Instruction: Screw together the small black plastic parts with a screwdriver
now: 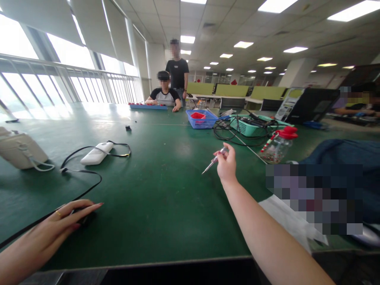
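My right hand (227, 164) is raised over the green table (160, 190), fingers closed round a slim screwdriver (214, 160) with a clear handle, its metal tip pointing down to the left. My left hand (63, 221) lies flat on the table near the front edge, fingers stretched out over a small dark object and the end of a black cable (86, 190). What the dark object is I cannot make out.
A white power bank (96, 153) and a beige device (19, 150) lie to the left. A blue basket (202, 118), a teal basket with cables (252, 126) and a red-lidded jar (277, 147) stand further back. Two people are at the far end. A dark blue cloth (341, 158) is at right.
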Available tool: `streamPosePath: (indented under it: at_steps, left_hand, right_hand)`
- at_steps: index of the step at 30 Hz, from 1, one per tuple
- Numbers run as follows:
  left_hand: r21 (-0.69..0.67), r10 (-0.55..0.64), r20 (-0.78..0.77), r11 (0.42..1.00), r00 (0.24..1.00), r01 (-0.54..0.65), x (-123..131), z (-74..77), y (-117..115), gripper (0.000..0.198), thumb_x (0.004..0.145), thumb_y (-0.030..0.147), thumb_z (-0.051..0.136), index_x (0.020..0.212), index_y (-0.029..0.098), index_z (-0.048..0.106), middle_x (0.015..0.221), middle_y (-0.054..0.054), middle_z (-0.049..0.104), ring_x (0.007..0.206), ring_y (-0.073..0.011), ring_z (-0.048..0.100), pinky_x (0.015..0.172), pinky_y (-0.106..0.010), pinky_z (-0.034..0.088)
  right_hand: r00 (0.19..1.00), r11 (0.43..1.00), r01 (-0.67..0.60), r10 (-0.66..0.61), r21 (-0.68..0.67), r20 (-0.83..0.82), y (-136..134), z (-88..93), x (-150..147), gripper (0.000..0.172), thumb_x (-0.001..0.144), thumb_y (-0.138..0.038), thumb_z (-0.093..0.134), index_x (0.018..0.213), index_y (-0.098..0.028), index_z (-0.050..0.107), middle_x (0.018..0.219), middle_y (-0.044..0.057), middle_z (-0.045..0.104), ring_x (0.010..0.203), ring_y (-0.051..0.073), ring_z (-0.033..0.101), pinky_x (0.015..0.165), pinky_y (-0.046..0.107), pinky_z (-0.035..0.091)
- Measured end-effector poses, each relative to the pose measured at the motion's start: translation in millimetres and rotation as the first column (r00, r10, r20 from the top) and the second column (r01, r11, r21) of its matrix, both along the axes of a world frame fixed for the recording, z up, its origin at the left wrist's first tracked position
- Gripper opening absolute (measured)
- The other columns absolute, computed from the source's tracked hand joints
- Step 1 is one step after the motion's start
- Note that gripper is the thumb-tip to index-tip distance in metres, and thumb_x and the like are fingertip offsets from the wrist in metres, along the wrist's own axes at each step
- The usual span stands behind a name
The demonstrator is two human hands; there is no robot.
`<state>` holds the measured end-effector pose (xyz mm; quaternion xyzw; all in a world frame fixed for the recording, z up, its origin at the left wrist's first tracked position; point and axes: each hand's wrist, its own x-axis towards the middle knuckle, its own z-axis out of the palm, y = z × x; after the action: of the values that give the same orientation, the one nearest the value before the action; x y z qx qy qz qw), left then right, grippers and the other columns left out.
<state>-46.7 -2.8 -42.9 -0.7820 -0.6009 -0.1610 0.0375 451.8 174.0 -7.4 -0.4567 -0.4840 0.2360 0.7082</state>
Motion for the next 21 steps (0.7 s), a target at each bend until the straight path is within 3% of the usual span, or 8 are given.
streamPosePath:
  at_steps: [3,6,11,15,21]
  left_hand:
    - [-0.089,-0.057,-0.004,0.994,0.998,0.056,1.2,-0.6,2.8,0.045,0.088,0.037,0.046,0.132,0.040,0.058,0.140,0.002,0.056,0.120,-0.0268,0.061,0.104,-0.035,0.049]
    - [-0.053,-0.066,0.025,0.996,0.998,0.067,-0.7,-0.6,4.7,0.048,0.089,0.036,0.044,0.136,0.040,0.053,0.143,0.003,0.054,0.124,-0.0265,0.058,0.107,-0.037,0.046]
    - [-0.096,-0.121,0.009,0.988,0.993,0.122,3.7,0.9,5.5,0.046,0.089,0.035,0.048,0.135,0.042,0.053,0.142,0.006,0.055,0.125,-0.0221,0.057,0.107,-0.029,0.045]
    - [-0.121,-0.144,-0.014,0.982,0.989,0.142,4.9,2.2,5.3,0.043,0.090,0.036,0.049,0.131,0.043,0.057,0.139,0.007,0.058,0.124,-0.0218,0.058,0.106,-0.028,0.047]
    - [-0.063,-0.129,0.028,0.989,0.991,0.131,6.5,9.1,-1.1,0.041,0.090,0.031,0.047,0.127,0.040,0.062,0.135,0.005,0.061,0.118,-0.0207,0.062,0.102,-0.026,0.049]
  right_hand:
    - [1.000,1.000,-0.008,0.008,-0.002,0.008,0.2,-0.5,0.1,0.046,0.079,-0.028,0.054,0.124,-0.022,0.046,0.082,0.001,0.062,0.069,0.016,0.062,0.064,0.034,0.055]
    - [1.000,1.000,-0.006,0.006,0.000,0.009,0.3,-0.7,0.1,0.046,0.079,-0.029,0.054,0.124,-0.022,0.046,0.083,0.001,0.063,0.067,0.016,0.062,0.064,0.034,0.055]
    - [1.000,1.000,-0.009,0.009,-0.005,-0.006,-0.8,0.8,-0.7,0.045,0.079,-0.027,0.053,0.123,-0.022,0.046,0.081,0.001,0.063,0.064,0.015,0.061,0.063,0.034,0.055]
    - [1.000,1.000,-0.007,0.007,-0.011,-0.002,-1.9,2.0,-1.4,0.044,0.079,-0.027,0.054,0.123,-0.022,0.046,0.082,0.001,0.063,0.067,0.016,0.062,0.064,0.034,0.055]
    - [1.000,1.000,-0.007,0.007,-0.017,-0.003,-2.5,2.7,-1.7,0.044,0.080,-0.025,0.053,0.123,-0.021,0.046,0.082,0.001,0.063,0.066,0.016,0.062,0.063,0.034,0.054]
